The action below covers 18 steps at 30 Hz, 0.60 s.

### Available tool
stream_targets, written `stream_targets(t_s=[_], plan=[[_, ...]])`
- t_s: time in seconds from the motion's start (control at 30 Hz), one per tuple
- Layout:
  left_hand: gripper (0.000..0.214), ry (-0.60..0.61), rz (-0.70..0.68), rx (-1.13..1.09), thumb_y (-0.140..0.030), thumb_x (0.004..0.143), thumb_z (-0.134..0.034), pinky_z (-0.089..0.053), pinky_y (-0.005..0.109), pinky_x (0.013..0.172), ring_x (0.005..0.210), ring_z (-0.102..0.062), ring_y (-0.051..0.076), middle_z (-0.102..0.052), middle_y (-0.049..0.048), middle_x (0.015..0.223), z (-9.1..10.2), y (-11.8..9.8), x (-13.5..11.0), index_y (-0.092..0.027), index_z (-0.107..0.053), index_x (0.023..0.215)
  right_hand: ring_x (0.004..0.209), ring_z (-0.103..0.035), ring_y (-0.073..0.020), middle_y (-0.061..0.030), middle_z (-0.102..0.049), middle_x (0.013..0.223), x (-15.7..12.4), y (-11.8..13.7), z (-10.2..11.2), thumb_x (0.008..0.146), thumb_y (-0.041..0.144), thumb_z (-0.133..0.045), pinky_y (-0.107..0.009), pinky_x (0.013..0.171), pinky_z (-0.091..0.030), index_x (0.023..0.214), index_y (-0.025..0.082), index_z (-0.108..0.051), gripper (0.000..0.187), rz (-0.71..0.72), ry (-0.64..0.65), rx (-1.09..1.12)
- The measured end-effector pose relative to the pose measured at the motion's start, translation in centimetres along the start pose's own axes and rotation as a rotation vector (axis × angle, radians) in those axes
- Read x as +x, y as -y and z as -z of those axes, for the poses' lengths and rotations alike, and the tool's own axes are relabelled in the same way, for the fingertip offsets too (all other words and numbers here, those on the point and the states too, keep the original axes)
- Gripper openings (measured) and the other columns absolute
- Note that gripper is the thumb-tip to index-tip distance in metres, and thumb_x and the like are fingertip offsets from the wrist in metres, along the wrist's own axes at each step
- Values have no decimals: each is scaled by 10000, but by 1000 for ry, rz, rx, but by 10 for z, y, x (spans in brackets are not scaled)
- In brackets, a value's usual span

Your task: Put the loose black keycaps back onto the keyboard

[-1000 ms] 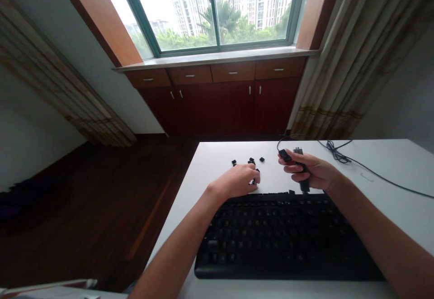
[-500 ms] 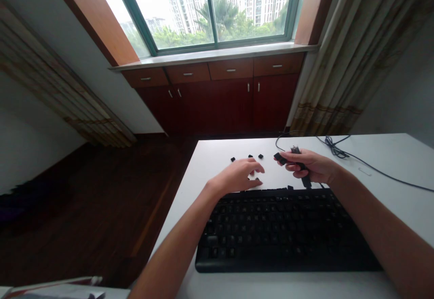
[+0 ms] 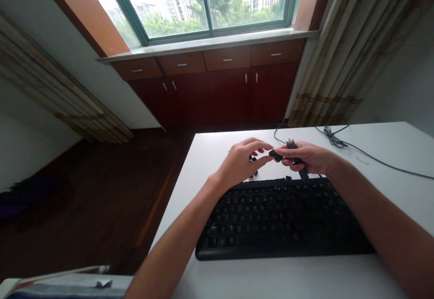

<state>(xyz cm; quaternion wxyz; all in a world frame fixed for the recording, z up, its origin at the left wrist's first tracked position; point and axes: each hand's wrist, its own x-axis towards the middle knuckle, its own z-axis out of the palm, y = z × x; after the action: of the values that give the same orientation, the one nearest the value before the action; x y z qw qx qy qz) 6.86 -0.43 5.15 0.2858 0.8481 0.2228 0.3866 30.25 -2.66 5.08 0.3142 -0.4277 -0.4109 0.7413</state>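
Note:
My right hand (image 3: 307, 156) grips a black elongated tool (image 3: 292, 150), possibly a keycap puller, with a black keycap (image 3: 275, 155) held out at its fingertips. My left hand (image 3: 242, 163) hovers just left of that keycap, its fingers curved and apart, holding nothing visible. Small black loose keycaps (image 3: 252, 158) lie on the desk, mostly hidden under my left hand. Both hands are just beyond the far edge of a black keyboard (image 3: 281, 217), and a few keycaps sit along that edge.
The white desk (image 3: 379, 253) ends at a left edge, with a wood floor beyond. A black cable (image 3: 334, 140) lies coiled at the back right, near a small pale item (image 3: 362, 160). Papers (image 3: 64, 285) sit at bottom left. Wooden cabinets (image 3: 217, 91) stand under the window.
My left hand has lifted and now covers the loose keycaps. My right hand has moved left with the tool and keycap, closing the gap between my hands. The whole scene sits higher in view.

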Motion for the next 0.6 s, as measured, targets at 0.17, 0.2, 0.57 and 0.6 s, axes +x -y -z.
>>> stream_targets(t_s=[0.17, 0.2, 0.57, 0.6], plan=[[172, -16, -23, -12, -235, 899, -668, -584, 250, 736, 816, -661, 117, -703, 58, 990, 0, -4, 1, -179, -710, 1056, 589, -449, -59, -11, -560, 713, -2, 1, -3, 726, 356, -853, -126, 387, -268, 887, 118, -732, 312, 16, 2, -8], [176, -26, -31, -9, -227, 892, -673, -586, 245, 729, 807, -660, 113, -703, 59, 988, 0, -5, 1, -176, -710, 1056, 583, -446, -58, -11, -563, 706, -2, 1, -3, 725, 358, -853, -128, 388, -268, 880, 119, -732, 310, 21, 3, -8], [281, -40, 12, 17, -213, 856, -660, -600, 218, 725, 775, -654, 91, -681, 51, 989, 6, -4, -1, -174, -689, 1133, 688, -568, -101, -89, -658, 966, -1, 2, -1, 766, 370, -816, -148, 381, -307, 1024, 171, -773, 329, 86, -61, -54], [279, -26, 13, 29, -216, 860, -655, -597, 219, 731, 781, -654, 93, -680, 50, 986, 6, -3, -1, -175, -693, 1133, 695, -581, -106, -92, -666, 983, -2, 3, -1, 764, 387, -815, -152, 382, -305, 1021, 174, -774, 337, 88, -77, -98]])
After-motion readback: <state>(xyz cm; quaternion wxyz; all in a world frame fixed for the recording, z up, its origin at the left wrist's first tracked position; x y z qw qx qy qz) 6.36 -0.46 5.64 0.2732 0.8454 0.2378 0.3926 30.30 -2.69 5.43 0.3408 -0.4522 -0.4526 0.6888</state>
